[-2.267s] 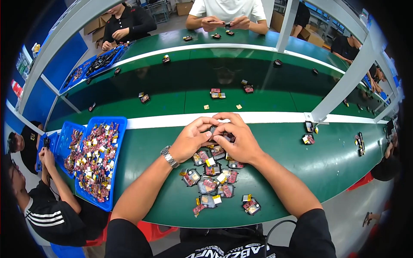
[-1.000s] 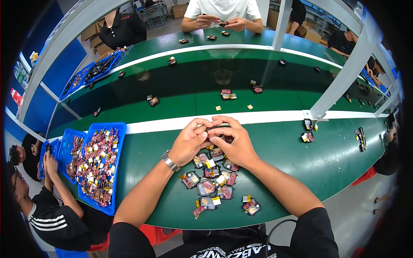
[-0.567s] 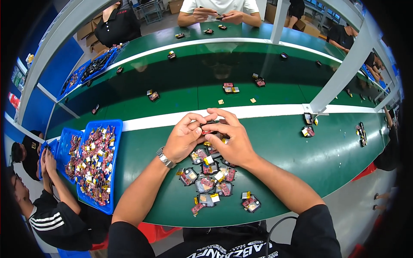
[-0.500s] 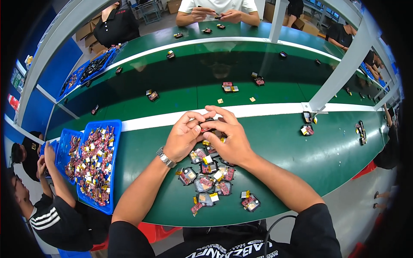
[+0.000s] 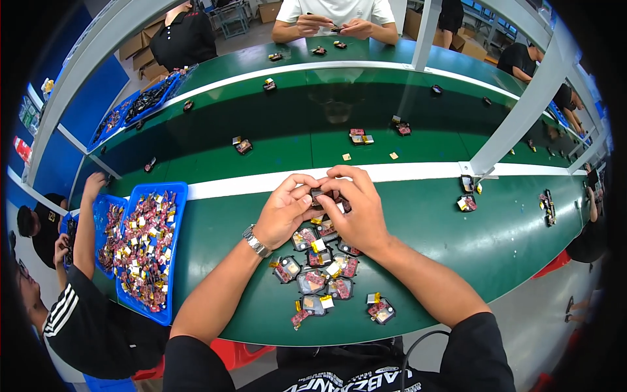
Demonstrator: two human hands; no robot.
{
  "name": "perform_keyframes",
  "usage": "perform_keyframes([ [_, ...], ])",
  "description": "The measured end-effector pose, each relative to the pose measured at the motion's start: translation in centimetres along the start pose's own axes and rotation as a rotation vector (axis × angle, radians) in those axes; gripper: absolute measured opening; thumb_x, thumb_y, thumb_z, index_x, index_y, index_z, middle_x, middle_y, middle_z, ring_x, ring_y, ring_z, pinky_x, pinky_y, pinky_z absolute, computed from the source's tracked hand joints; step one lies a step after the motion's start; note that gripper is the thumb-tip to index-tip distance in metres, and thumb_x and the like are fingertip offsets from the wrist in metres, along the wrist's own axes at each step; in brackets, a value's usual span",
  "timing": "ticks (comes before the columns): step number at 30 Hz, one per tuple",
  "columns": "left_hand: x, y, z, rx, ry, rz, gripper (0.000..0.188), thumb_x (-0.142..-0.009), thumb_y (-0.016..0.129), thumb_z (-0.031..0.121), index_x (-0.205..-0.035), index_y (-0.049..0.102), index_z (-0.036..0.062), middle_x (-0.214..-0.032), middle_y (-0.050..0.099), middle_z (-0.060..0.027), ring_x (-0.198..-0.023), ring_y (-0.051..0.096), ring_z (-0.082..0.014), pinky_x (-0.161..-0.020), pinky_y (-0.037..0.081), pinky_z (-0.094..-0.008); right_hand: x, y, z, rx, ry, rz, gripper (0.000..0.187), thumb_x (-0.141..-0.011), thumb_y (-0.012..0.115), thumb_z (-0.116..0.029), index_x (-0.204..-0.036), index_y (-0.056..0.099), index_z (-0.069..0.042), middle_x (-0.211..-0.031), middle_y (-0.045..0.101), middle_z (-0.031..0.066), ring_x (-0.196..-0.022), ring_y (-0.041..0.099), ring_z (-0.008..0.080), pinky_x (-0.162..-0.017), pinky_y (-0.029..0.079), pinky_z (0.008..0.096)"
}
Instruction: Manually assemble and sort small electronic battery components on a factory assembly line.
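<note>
Both my hands meet over the green bench, near its far white edge strip. Between the fingertips is a small dark casing point(image 5: 318, 196), partly covered by the fingers. My left hand point(image 5: 282, 212), with a metal watch on its wrist, pinches the casing from the left. From the right, the bent fingers of my right hand point(image 5: 359, 212) close around it. Just below them lies a loose group of similar casings point(image 5: 311, 281), holding red circuit boards, with yellow-taped silvery parts among them. One more casing point(image 5: 381, 311) sits apart at the lower right.
Left of my arm stands a blue bin point(image 5: 171, 255) heaped with red boards; another adjoins it. Beyond the white strip point(image 5: 241, 185), a green belt point(image 5: 294, 153) carries scattered casings. A slanted metal post point(image 5: 516, 111) rises at right. Co-workers sit to the left and opposite.
The pieces on the belt have shifted right. My fingers have changed position slightly around the casing. At left, a co-worker's arm has risen over the bins. My view has moved slightly.
</note>
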State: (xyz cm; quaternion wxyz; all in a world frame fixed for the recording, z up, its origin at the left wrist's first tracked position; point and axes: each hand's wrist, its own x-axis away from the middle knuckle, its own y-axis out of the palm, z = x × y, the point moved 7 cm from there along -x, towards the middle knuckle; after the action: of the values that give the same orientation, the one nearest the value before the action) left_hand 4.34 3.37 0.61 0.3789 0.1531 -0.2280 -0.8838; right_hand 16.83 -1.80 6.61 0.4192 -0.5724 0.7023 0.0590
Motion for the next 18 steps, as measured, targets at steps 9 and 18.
perform_keyframes([
  [9,0.1,0.7,-0.2,-0.002,-0.014,-0.014,0.022,-0.098,0.047,0.005,-0.120,0.044,0.0059,-0.142,0.044,-0.0179,-0.120,0.054,-0.0209,-0.099,0.050,-0.0381,0.2,-0.3,-1.7,0.277,-0.223,0.048,0.012,-0.074,0.070,-0.003,-0.085,0.065,-0.004,-0.092,0.060,0.0067,-0.083,0.060,0.0222,-0.065,0.053,0.0312],
  [18,0.2,0.8,-0.1,0.009,-0.028,0.036,0.023,-0.097,0.048,0.005,-0.119,0.044,0.0061,-0.140,0.046,-0.0169,-0.119,0.054,-0.0209,-0.097,0.050,-0.0386,0.6,0.1,-1.7,0.321,-0.251,0.032,0.012,-0.074,0.068,-0.003,-0.085,0.065,-0.002,-0.090,0.061,0.0055,-0.083,0.060,0.0222,-0.063,0.052,0.0319],
])
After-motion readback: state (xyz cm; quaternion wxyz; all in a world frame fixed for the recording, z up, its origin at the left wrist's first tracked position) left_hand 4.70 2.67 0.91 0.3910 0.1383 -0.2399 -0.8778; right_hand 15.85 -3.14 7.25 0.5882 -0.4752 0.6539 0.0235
